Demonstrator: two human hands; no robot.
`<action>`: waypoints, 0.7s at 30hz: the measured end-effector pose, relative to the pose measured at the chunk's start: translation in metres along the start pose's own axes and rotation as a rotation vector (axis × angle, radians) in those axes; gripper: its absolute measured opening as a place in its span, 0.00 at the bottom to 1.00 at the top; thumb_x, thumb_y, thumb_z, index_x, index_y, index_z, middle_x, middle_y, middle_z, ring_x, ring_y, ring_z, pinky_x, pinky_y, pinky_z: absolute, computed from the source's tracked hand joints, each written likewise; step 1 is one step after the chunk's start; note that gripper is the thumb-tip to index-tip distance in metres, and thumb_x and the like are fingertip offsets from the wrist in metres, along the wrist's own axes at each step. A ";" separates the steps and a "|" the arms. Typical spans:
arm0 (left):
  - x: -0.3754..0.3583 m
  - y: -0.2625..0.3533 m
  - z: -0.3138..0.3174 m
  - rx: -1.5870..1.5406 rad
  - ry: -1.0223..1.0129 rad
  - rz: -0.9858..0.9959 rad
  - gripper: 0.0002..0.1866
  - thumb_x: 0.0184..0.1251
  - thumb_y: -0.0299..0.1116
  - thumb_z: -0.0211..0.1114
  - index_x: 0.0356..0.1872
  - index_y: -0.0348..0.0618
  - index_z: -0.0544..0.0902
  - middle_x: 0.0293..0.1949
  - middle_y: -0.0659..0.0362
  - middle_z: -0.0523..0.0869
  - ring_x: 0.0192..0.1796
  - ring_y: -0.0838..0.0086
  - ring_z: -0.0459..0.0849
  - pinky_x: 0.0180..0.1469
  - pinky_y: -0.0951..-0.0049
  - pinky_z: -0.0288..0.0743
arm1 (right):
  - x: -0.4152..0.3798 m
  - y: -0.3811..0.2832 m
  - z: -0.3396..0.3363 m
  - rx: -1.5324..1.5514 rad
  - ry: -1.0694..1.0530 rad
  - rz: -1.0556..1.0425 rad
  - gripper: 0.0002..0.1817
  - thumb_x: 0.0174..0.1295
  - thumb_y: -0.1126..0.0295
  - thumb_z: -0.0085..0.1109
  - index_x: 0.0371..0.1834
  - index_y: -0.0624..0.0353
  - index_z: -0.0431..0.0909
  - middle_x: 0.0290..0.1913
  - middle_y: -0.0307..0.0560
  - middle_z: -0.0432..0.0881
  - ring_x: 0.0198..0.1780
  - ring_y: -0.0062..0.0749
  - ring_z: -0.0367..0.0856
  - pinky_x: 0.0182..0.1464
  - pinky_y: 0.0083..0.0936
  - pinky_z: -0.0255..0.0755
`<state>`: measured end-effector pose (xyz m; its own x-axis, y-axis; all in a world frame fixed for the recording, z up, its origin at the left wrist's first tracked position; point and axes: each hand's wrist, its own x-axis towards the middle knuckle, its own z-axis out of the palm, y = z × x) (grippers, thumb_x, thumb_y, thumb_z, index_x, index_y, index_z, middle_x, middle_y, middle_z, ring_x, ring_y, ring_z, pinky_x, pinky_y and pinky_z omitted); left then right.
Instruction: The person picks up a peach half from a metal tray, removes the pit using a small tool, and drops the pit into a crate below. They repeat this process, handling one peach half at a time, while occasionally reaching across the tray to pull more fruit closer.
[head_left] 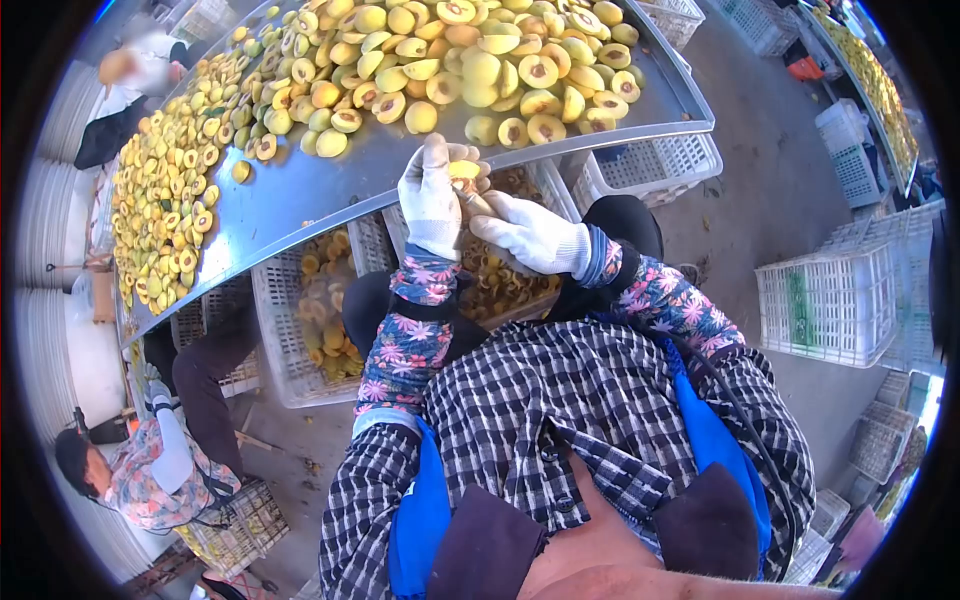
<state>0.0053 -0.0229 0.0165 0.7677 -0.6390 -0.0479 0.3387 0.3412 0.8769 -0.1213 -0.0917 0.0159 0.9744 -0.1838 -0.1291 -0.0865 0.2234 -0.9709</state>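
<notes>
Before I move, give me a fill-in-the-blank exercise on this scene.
The left hand and right hand both wear ____.
The halved fruit piled on the metal table is mostly ____ in colour.
The plastic crates beneath it are ____.
The forearm sleeves are patterned with pink ____.

Missing words: gloves; yellow; white; flowers.

The premises present as a fruit-processing workshop. Observed: a metal-topped worktable (300, 185) heaped with halved yellow stone fruit (400, 60); perforated plastic crates (828, 300) stacked on a bare grey floor (725, 200); a second fruit-laden table (870, 75); and a seated co-worker (165, 465) alongside the worktable.
</notes>
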 end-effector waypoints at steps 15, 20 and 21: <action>0.001 0.045 -0.098 -0.323 0.064 -0.085 0.17 0.71 0.49 0.58 0.35 0.45 0.79 0.36 0.55 0.84 0.39 0.59 0.83 0.42 0.57 0.79 | -0.045 0.036 -0.029 -0.566 -0.169 -0.151 0.22 0.72 0.54 0.47 0.53 0.65 0.69 0.30 0.49 0.80 0.32 0.37 0.82 0.37 0.32 0.74; -0.004 0.107 -0.193 1.182 0.368 0.196 0.18 0.65 0.42 0.63 0.51 0.43 0.81 0.46 0.52 0.84 0.46 0.61 0.84 0.51 0.64 0.77 | -0.077 0.032 -0.022 -0.796 -0.083 -0.006 0.24 0.68 0.68 0.49 0.65 0.62 0.59 0.54 0.68 0.77 0.53 0.60 0.78 0.55 0.41 0.73; 0.000 0.111 -0.187 1.440 0.340 0.167 0.21 0.64 0.43 0.64 0.53 0.43 0.80 0.50 0.51 0.82 0.50 0.60 0.83 0.53 0.63 0.75 | -0.075 0.034 -0.021 -0.798 -0.087 -0.014 0.24 0.68 0.68 0.49 0.65 0.62 0.59 0.54 0.68 0.77 0.53 0.60 0.78 0.55 0.41 0.73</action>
<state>0.1446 0.1438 0.0239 0.8982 -0.4054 0.1697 -0.4233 -0.6945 0.5818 -0.2018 -0.0906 -0.0111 0.9864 -0.0992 -0.1310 -0.1639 -0.5361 -0.8281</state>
